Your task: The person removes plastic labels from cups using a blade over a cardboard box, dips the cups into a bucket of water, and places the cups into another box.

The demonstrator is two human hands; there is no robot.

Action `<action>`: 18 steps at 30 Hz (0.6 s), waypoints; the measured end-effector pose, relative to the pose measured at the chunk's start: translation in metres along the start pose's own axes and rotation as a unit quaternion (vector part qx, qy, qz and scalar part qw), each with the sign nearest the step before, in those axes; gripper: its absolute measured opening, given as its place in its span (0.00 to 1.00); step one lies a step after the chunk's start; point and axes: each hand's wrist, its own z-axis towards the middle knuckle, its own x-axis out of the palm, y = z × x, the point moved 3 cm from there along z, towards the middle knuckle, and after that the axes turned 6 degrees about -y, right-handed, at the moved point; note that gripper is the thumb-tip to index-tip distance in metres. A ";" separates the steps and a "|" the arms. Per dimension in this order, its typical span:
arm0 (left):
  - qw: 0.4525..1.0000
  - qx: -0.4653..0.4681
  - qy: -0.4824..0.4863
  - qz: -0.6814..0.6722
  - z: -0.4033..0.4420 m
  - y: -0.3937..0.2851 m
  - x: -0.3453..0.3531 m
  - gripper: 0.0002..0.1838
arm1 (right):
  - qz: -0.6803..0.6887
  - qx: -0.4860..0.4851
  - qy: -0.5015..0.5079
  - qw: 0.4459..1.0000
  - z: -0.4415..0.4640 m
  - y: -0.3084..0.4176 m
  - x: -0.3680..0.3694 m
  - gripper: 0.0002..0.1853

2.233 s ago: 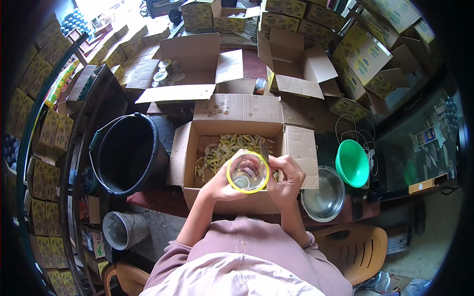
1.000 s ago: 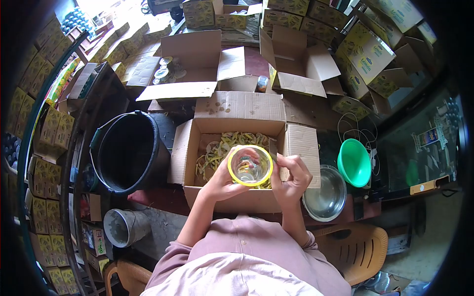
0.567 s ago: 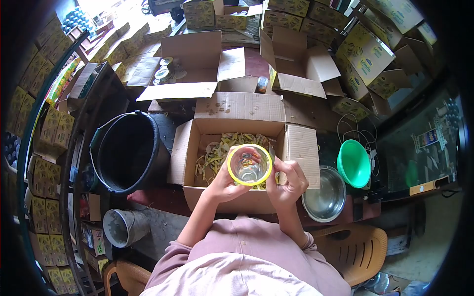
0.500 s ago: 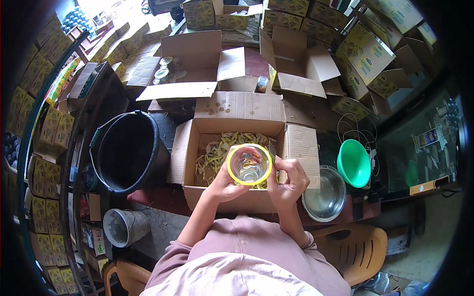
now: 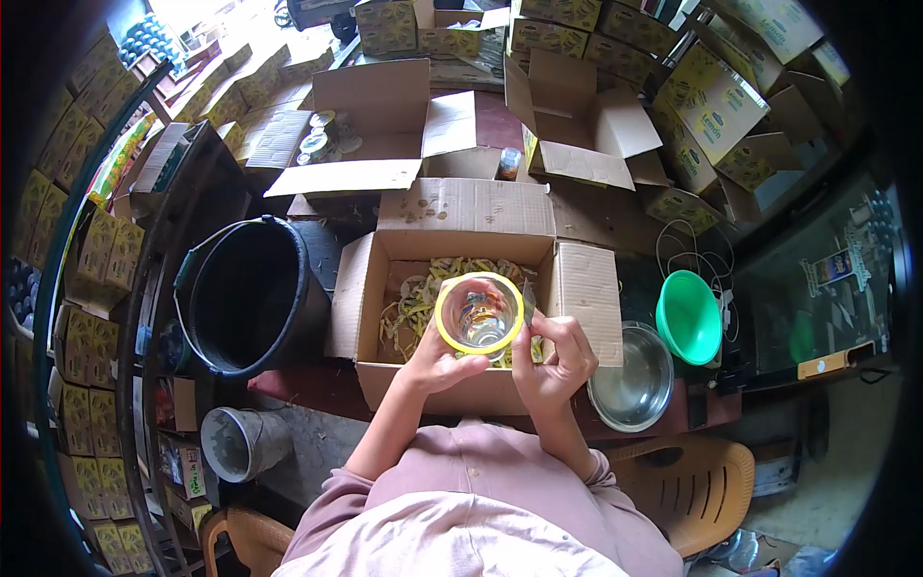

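Note:
My left hand (image 5: 437, 362) is wrapped round a clear jar (image 5: 480, 317) with a yellow rim, its open mouth tilted up toward me. Coloured print shows through the jar's wall. In my right hand (image 5: 555, 358) a thin grey blade-like piece (image 5: 529, 300) is pinched, standing up beside the rim; whether it touches the rim I cannot tell. Below both hands stands an open cardboard box (image 5: 468, 195). Curled yellow strips (image 5: 420, 300) lie in a heap inside it.
A black bucket (image 5: 310, 313) stands left of the box, a grey bucket (image 5: 223, 444) lower down. On the right are a metal bowl (image 5: 630, 385) and a green bowl (image 5: 689, 317). Two open cartons (image 5: 370, 101) (image 5: 567, 106) and a small jar (image 5: 510, 163) stand behind.
The jar has shifted slightly left and up and tilted a little, with the right hand's fingers following beside its rim. Both hands keep their hold.

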 end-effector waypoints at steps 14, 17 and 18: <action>0.997 -0.034 0.039 0.052 0.003 -0.010 0.001 0.36 | 0.035 -0.001 0.035 0.999 0.009 -0.009 -0.002 0.14; 0.994 -0.056 0.075 0.048 0.005 -0.011 -0.002 0.37 | 0.053 0.002 0.048 0.997 0.010 -0.012 -0.002 0.14; 0.994 -0.055 0.079 0.042 0.005 -0.011 -0.002 0.37 | 0.060 0.002 0.052 0.997 0.009 -0.013 -0.001 0.15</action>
